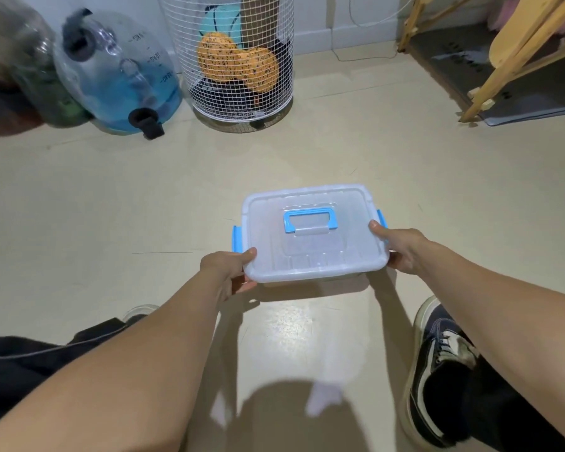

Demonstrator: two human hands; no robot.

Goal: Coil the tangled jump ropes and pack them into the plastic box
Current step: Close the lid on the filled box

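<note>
Box [313, 233] held by both hands at its near corners, lid on, blue handle [309, 220] folded flat on top. Looks to be just above the floor [144, 207] or barely touching it; a shadow sits under the near edge, so cannot tell which. The 2-handed corner grip probably keeps it level while it is carried or set down between the person's legs, within easy reach for packing.

Left hand [230, 272]: thumb on the lid's near-left corner, fingers curled under the rim, clamping it. Right hand [397, 247]: thumb on the lid's right edge near the blue latch [382, 220], fingers wrapped down the side and out of sight, also gripping. Second latch [236, 240] on the left side; both look closed.

Both forearms reach straight forward, roughly parallel, wrists slightly bent inward to the box.

Ropes: none visible. Box walls are cloudy; cannot tell if anything is inside. Judging by the closed lid, either packing is done or not begun.

Shoe [437, 370] at right, wire basket [238, 60] and water jug [118, 76] by the wall.
</note>
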